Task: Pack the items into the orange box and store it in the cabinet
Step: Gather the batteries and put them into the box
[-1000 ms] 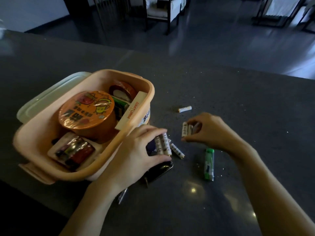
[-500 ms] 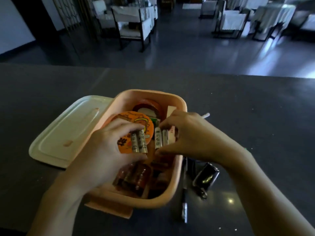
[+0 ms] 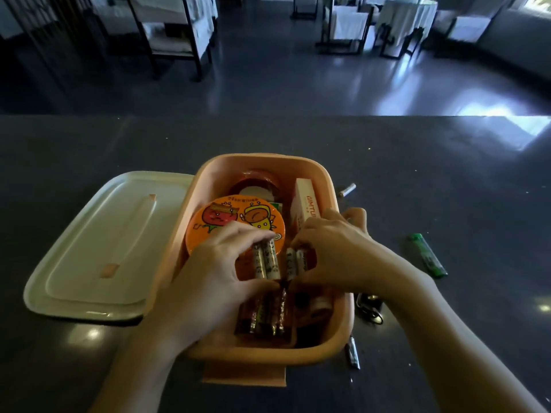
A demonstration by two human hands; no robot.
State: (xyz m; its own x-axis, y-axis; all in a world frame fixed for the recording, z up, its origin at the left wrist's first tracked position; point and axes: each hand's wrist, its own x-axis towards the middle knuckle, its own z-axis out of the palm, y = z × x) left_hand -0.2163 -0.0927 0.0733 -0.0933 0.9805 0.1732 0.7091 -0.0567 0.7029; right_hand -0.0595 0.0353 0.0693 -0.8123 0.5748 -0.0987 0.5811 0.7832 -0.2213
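Note:
The orange box sits open on the dark counter in front of me. Inside lie a round orange tin, a roll of red tape, a white carton and a shrink-wrapped battery pack. My left hand pinches two white batteries over the box. My right hand pinches two more white batteries beside them.
The pale lid lies left of the box. On the counter to the right are a loose battery, a green lighter, a black key fob and a small metal piece. Chairs and tables stand beyond the counter.
Both hands picked up batteries from the counter right of the box and carried them over the open box. The view has shifted so the box is centred.

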